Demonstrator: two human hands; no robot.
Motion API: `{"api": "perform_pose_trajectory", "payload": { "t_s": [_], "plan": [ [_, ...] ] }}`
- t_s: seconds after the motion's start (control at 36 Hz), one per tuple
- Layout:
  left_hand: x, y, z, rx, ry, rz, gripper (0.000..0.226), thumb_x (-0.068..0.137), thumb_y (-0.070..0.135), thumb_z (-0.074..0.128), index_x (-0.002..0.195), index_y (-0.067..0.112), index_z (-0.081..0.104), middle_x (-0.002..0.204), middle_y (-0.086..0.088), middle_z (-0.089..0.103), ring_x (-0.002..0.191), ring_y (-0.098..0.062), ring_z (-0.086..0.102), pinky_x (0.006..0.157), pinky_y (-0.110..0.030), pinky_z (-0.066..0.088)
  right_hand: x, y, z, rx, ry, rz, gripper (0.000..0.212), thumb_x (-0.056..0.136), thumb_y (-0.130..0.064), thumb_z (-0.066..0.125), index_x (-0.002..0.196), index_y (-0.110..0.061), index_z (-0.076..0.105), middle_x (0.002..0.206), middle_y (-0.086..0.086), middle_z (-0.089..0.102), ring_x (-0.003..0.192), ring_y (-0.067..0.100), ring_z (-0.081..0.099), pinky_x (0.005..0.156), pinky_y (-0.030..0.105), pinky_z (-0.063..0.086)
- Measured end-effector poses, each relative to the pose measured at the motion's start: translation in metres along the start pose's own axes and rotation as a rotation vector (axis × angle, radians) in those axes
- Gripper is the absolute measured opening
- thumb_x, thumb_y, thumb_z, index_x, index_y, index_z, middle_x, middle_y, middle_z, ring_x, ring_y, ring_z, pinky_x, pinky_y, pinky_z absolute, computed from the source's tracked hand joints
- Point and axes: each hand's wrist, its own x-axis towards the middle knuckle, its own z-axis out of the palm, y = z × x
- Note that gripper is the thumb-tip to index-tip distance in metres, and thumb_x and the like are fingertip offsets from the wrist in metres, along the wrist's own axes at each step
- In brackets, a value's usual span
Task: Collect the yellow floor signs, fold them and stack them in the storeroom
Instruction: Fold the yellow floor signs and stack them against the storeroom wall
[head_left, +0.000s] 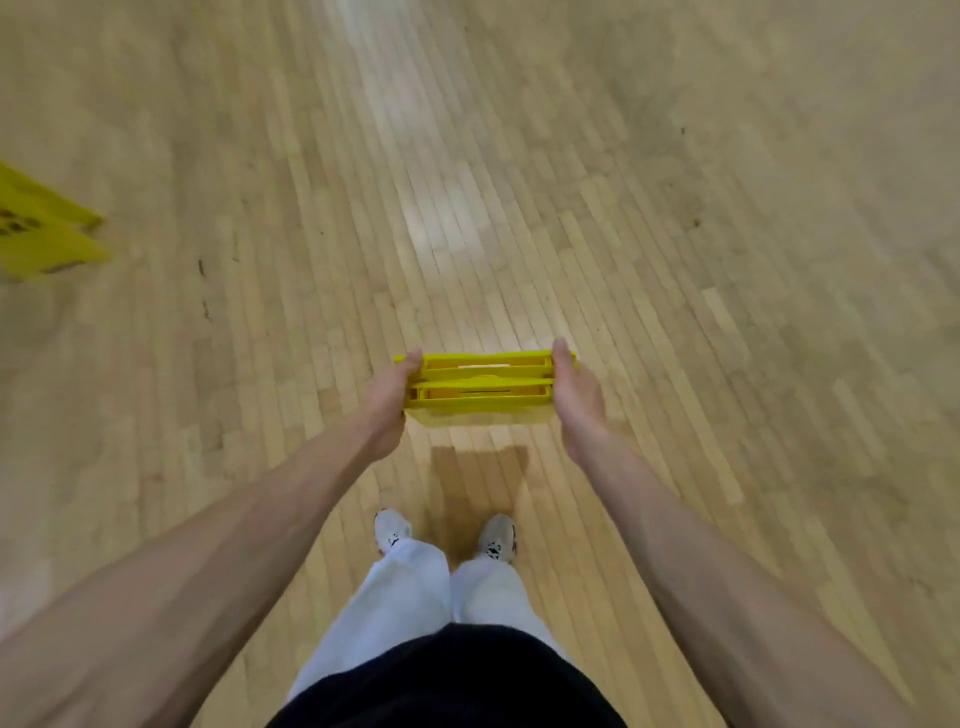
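I look straight down on a folded yellow floor sign (483, 388), seen from its top edge, with its two panels pressed close together. My left hand (387, 400) grips its left end. At the right end, my right hand (576, 397) holds it the same way. The sign hangs above the wooden floor, in front of my feet. A second yellow floor sign (44, 228) stands spread open on the floor at the far left edge, blurred and partly cut off.
Pale wooden strip flooring (675, 208) fills the whole view. My white shoes (447, 535) and light trousers are directly below the held sign. No walls or doors show.
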Motion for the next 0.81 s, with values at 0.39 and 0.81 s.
{"api": "perform_pose_trajectory", "payload": {
  "t_s": [0.39, 0.81],
  "plan": [
    [-0.091, -0.009, -0.162, -0.374, 0.286, 0.066, 0.024, 0.1, 0.035, 0.043, 0.091, 0.019, 0.059, 0.095, -0.002, 0.065, 0.08, -0.01, 0.06, 0.067, -0.024, 0.045, -0.089, -0.06, 0.144, -0.156, -0.409, -0.098, 0.078, 0.085, -0.072, 0.046, 0.13, -0.008, 0.057, 0.128, 0.009, 0.061, 0.118, 0.029, 0.058, 0.094, 0.042, 0.049],
    [-0.26, -0.122, -0.391, -0.586, 0.556, 0.119, 0.022, 0.094, 0.037, 0.054, 0.095, 0.016, 0.062, 0.096, -0.006, 0.067, 0.089, -0.021, 0.062, 0.089, -0.033, 0.048, -0.318, 0.007, 0.322, -0.254, -0.676, -0.133, 0.111, 0.04, -0.083, 0.063, 0.121, -0.007, 0.061, 0.118, 0.009, 0.066, 0.11, 0.032, 0.063, 0.097, 0.052, 0.052]
  ]
}}
